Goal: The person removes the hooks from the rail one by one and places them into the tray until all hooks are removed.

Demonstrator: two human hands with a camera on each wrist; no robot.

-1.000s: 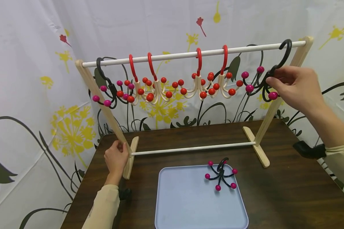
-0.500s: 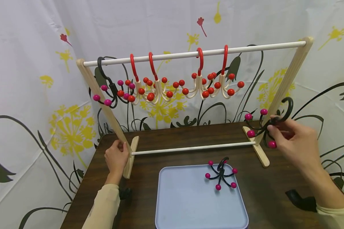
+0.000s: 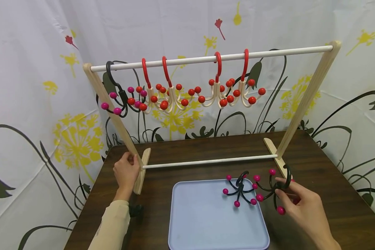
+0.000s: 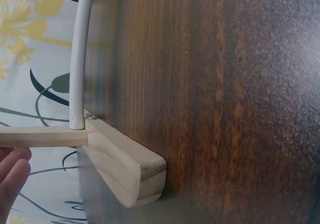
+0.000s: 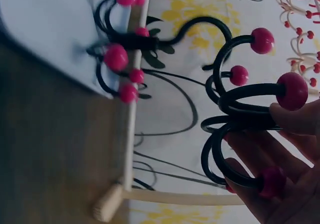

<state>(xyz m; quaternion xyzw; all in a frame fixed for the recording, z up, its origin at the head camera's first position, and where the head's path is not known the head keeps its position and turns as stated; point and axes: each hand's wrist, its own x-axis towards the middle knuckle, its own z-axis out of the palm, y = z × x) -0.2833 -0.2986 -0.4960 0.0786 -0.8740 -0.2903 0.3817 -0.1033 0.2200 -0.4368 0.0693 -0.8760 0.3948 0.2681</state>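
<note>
In the head view my right hand (image 3: 306,208) pinches a black multi-arm hanger hook (image 3: 276,187) with pink ball tips by its neck, beside the tray's right edge. The right wrist view shows its curved arms and pink balls (image 5: 292,91) close to the fingers. A matching black hook (image 3: 240,187) lies on the blue-grey tray (image 3: 206,222), at the back right corner. My left hand (image 3: 126,175) holds the left wooden post (image 3: 118,126) of the rack low down, near its foot (image 4: 125,166); in the left wrist view only its fingertips show beside the post.
From the rack's white top rail (image 3: 187,60) hang a black hook (image 3: 122,97) with pink balls at the left and several cream hooks (image 3: 172,99) with red tops and balls. A lower rail (image 3: 206,162) crosses behind the tray. A patterned curtain (image 3: 43,41) backs the dark table (image 3: 190,149).
My right hand has brought the black hook down from beside the top rail's right end to next to the tray. The left hand has stayed at the post.
</note>
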